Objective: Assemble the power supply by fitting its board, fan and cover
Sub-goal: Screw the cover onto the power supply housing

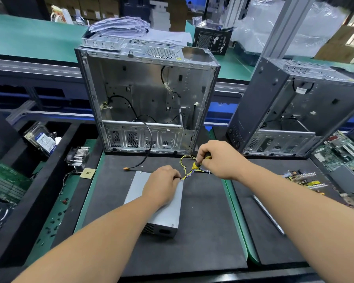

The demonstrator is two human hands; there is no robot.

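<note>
A grey metal power supply (168,213) lies closed on the black foam mat (192,231), its vented socket end facing me. My left hand (161,185) rests on the top of the cover near its far corner, fingers curled over the edge. My right hand (217,158) grips a yellow and black screwdriver (196,164), whose tip points down at the far right corner of the box. A bundle of yellow and coloured wires (189,172) comes out of that far end.
An open computer case (147,99) stands behind the mat, a second case (294,107) to the right. A heatsink fan (79,156), hard drive (41,139) and green boards lie left. A metal strip (268,214) and circuit boards (339,152) lie right.
</note>
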